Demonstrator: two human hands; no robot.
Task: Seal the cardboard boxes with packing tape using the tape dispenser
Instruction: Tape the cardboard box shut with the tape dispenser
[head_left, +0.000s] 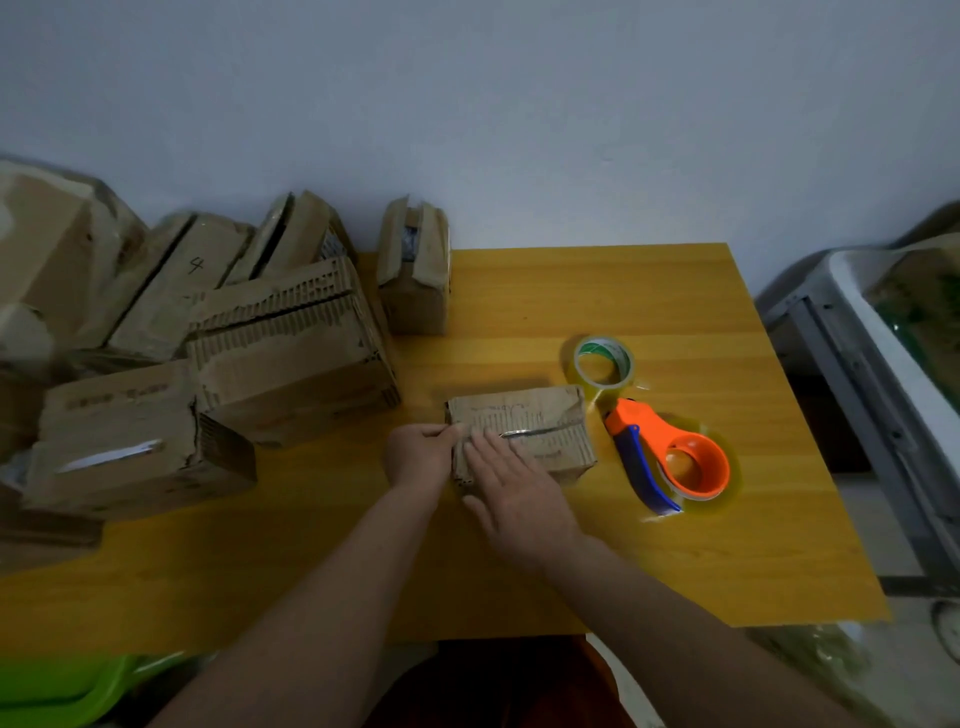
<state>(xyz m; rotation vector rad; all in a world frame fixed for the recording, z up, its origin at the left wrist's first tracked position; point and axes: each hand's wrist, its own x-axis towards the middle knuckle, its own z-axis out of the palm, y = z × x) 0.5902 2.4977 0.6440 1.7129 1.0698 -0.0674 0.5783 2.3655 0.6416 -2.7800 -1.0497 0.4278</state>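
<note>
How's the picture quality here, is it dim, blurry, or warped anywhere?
Head view: dim, bluish light; edges blur and bend from the wide lens, so the stacked boxes smear. Centre stays sharper: both hands on the small cardboard box, with glare on its tape strip and beside the orange tape dispenser.

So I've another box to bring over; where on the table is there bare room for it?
Free: the far strip of table between the upright box and the right edge, beyond the tape roll; also the near edge around the forearms. Crowded: the box stack at left, and beside the dispenser.
</note>
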